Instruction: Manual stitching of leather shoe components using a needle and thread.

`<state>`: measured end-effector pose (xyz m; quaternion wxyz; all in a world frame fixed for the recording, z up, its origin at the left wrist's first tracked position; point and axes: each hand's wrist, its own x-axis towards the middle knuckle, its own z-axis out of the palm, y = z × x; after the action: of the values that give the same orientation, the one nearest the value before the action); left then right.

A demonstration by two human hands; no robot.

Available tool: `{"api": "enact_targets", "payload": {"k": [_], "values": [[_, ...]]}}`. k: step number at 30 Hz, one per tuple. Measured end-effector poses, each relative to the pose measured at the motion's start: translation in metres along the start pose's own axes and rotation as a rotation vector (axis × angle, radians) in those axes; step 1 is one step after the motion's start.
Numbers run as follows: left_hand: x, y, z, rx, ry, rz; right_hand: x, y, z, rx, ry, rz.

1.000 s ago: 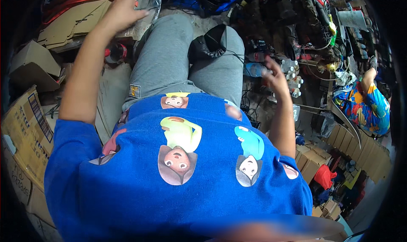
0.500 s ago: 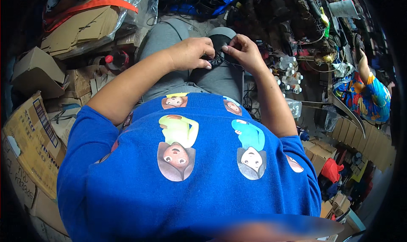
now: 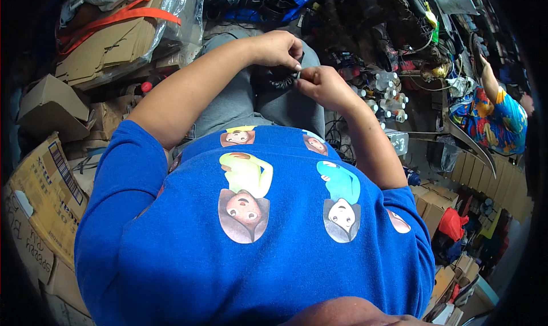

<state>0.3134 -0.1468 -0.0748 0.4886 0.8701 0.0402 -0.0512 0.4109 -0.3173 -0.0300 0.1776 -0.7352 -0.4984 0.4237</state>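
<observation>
Above my grey-trousered lap (image 3: 228, 92), my left hand (image 3: 279, 49) and my right hand (image 3: 325, 87) meet with their fingertips close together. Between them is a small black item (image 3: 279, 81) with a ridged or coiled-looking edge; its kind is hard to make out. My left hand bends down over it from above, finger and thumb pinched. From the right side, my right thumb and forefinger pinch at its edge. The fingers hide much of the item.
Flattened cardboard (image 3: 114, 46) with an orange strap and cardboard boxes (image 3: 54, 106) stand on my left. Black items in a blue bag (image 3: 268, 0) lie ahead. Clear bottles (image 3: 391, 92) are on my right, where another person in a colourful sleeve (image 3: 508, 117) sits.
My left hand has shifted slightly up and right, and my right hand has come down toward the black item's edge. The grey-rimmed dark round part seen beyond the hands is now mostly out of sight.
</observation>
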Motion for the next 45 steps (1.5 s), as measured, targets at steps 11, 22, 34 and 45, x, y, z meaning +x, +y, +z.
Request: {"api": "enact_targets", "payload": {"k": [11, 22, 34, 45], "values": [[-0.001, -0.007, -0.003, -0.412, -0.118, -0.179, -0.050, 0.005, -0.003, 0.558, 0.193, -0.128], [-0.010, -0.006, -0.017, -0.330, -0.296, -0.126, -0.031, 0.014, 0.003, 0.005, 0.295, -0.134], [-0.011, -0.007, -0.016, -0.268, -0.265, -0.121, -0.025, 0.004, 0.005, -0.153, 0.334, -0.119], [-0.007, -0.001, -0.018, -0.302, -0.274, -0.110, -0.019, 0.003, 0.005, -0.212, 0.333, -0.188]]}}
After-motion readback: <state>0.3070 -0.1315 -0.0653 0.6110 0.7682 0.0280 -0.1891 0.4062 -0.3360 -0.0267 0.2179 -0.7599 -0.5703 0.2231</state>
